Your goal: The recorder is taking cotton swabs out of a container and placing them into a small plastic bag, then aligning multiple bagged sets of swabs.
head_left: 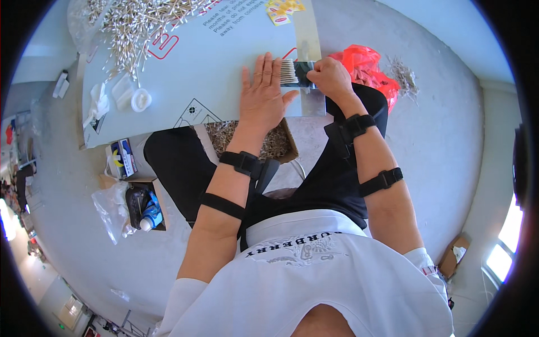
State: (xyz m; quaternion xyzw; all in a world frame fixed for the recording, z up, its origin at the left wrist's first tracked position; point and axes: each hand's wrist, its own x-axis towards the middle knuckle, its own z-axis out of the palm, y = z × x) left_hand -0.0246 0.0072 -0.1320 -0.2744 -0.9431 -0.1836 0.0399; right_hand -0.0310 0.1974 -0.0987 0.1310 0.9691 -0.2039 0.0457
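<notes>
My left hand [262,92] lies flat on the pale board [213,62], fingers stretched out. Beside its fingertips and thumb is a neat row of cotton swabs [288,73], packed side by side. The swabs' right end meets a dark, glossy flat piece [304,73], whose kind I cannot make out. My right hand [331,77] is closed at the right edge of that piece and appears to pinch it; the fingertips are partly hidden. A big heap of loose cotton swabs [135,33] covers the far left of the board.
Yellow packets [283,10] lie at the board's far edge. A round white container [141,100] stands on the left. Below the board is a box of swabs [275,143]. A red plastic bag [365,67] sits at right; a carton with a bottle [149,208] stands left.
</notes>
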